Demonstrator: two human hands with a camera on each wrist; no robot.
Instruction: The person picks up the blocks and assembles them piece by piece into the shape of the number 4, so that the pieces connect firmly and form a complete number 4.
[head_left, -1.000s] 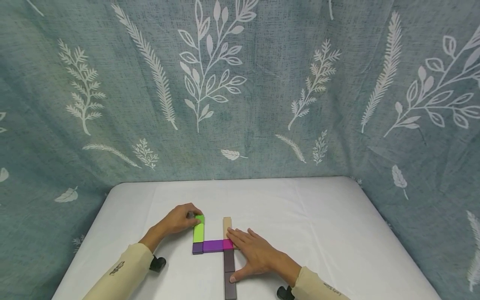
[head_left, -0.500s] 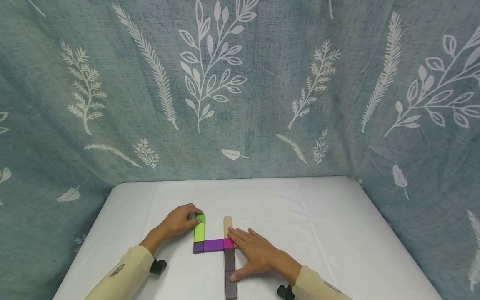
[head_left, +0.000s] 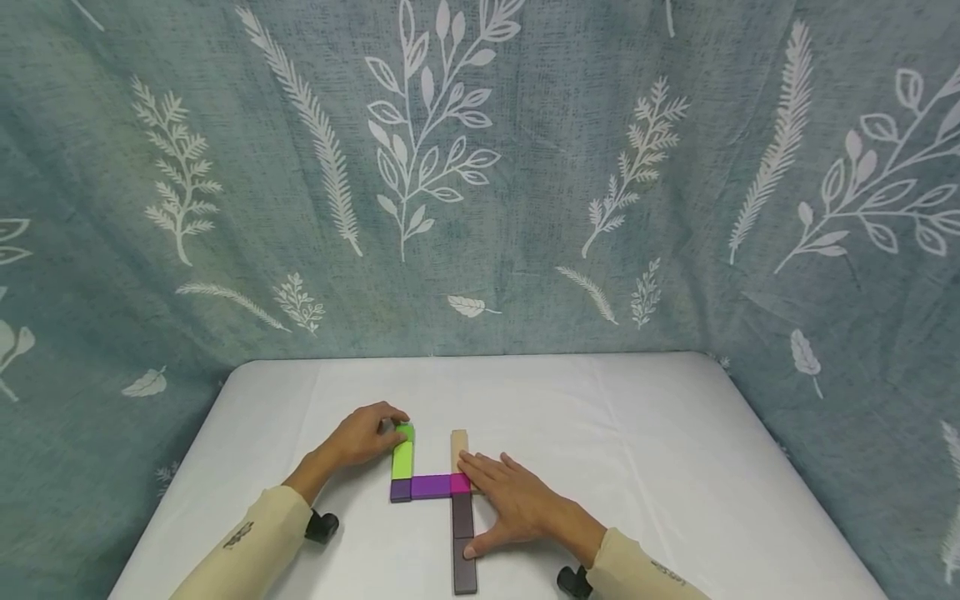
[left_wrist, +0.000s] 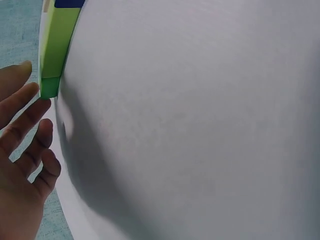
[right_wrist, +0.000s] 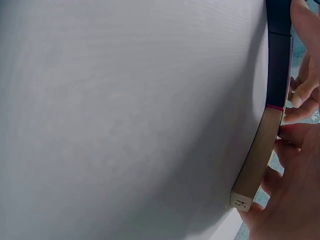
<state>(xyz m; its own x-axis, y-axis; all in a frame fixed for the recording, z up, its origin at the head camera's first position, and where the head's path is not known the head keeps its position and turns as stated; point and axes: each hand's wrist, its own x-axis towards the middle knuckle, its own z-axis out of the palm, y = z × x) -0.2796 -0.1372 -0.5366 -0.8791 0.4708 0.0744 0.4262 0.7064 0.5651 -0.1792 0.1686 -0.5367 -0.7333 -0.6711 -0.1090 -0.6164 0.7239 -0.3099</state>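
A flat layout of coloured blocks lies on the white table. My left hand [head_left: 365, 433] has its thumb and forefinger at the far end of the left arm, pinching the small green block [head_left: 406, 432]. A lime block [head_left: 402, 461] follows, then a dark purple block [head_left: 401, 490], a violet block [head_left: 431, 487] and a magenta block [head_left: 461, 482]. Above the magenta one runs a beige block [head_left: 459, 446]; below are two dark grey blocks [head_left: 463, 567]. My right hand [head_left: 517, 506] rests spread beside and over these, partly hiding a wooden block [right_wrist: 257, 155] with writing on its end.
The white-covered table [head_left: 637, 433] ends at a blue-green leaf-patterned cloth [head_left: 525, 208] hanging behind and at the sides. Black wrist cameras [head_left: 322, 527] sit under both sleeves.
The head view has shifted slightly, so everything appears a little to the right and up. Hands and blocks keep nearly the same places relative to each other.
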